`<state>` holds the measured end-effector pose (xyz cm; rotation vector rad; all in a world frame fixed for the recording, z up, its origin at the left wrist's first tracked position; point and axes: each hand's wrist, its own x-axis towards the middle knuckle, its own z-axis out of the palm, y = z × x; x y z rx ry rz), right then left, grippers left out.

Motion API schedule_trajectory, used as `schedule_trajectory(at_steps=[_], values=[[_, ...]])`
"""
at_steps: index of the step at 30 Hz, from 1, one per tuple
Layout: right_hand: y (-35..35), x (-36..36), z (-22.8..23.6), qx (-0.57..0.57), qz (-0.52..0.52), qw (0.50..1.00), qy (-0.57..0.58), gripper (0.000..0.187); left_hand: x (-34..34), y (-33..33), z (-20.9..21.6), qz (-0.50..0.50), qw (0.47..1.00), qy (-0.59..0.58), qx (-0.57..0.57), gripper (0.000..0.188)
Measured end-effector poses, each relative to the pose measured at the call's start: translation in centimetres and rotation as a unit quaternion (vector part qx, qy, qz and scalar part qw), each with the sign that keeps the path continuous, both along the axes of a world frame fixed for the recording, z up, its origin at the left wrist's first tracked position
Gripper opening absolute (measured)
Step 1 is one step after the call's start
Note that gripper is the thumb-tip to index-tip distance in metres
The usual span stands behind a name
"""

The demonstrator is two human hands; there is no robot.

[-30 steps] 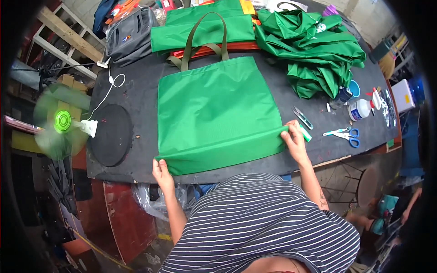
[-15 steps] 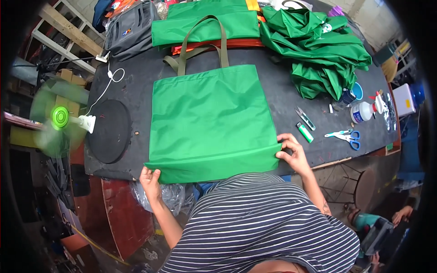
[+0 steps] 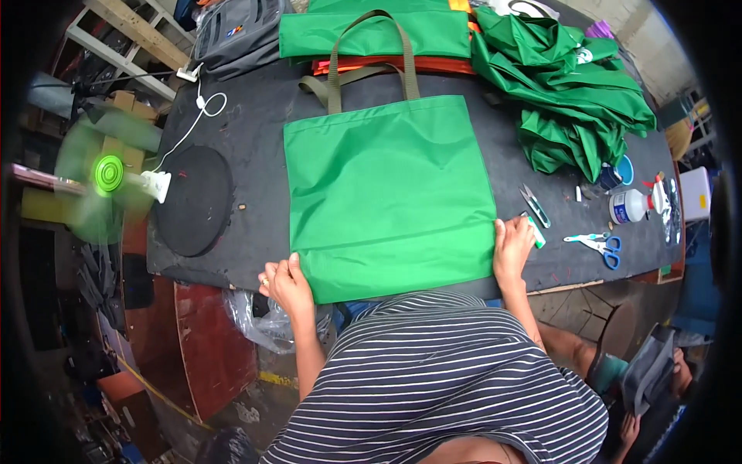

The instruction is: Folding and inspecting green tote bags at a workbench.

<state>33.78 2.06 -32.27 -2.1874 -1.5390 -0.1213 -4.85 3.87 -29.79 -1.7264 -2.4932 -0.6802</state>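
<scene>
Two bare hands, both at the near edge of one green tote bag [image 3: 390,197] laid flat on a dark desk [image 3: 255,131]. Bag: square body, olive webbing handles [image 3: 334,77] at the far end, pointing away from the person; near hem lies at the desk's near edge, close to the person's striped shirt [image 3: 440,379].

Left hand [image 3: 287,284]: at the bag's near left corner, fingers [image 3: 294,267] curled onto the hem and touching the fabric; whether they pinch it or only press on it cannot be told.

Right hand [image 3: 512,249]: at the bag's near right corner, palm down, fingers [image 3: 510,228] stretched flat along the side edge, pressing cloth to desk, not closed around anything.

Other items on the desk:
- Small green and white stick-shaped object [image 3: 535,230], just beside the right hand.
- Thread snips [image 3: 535,205], near the same hand, further out.
- Blue-handled scissors [image 3: 597,244], right of the hand, apart from it.
- White bottle [image 3: 630,205] lying on its side, far right.
- Heap of crumpled green fabric [image 3: 576,93], far right corner.
- Folded green bags on orange cloth [image 3: 371,39], beyond the handles.
- Black round disc [image 3: 193,201], left of the bag, well apart from it.
- White cable [image 3: 193,124] running across the desk's left part.

Off the desk: green fan [image 3: 108,174], spinning and blurred, at the left edge; clear plastic bag [image 3: 259,325] hanging below the left hand.
</scene>
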Motion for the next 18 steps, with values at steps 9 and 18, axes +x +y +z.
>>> schedule_trajectory(at_steps=[9, 18], values=[[0.4, 0.7, 0.5, -0.058, -0.019, 0.998, -0.017, 0.024, -2.4, 0.3, -1.1, -0.092, 0.986, -0.138, 0.031, 0.03], [1.0, -5.5, 3.7, -0.133, 0.243, 0.956, -0.102, 0.066, -0.5, 0.7, 1.6, -0.067, 0.995, -0.073, -0.03, 0.027]])
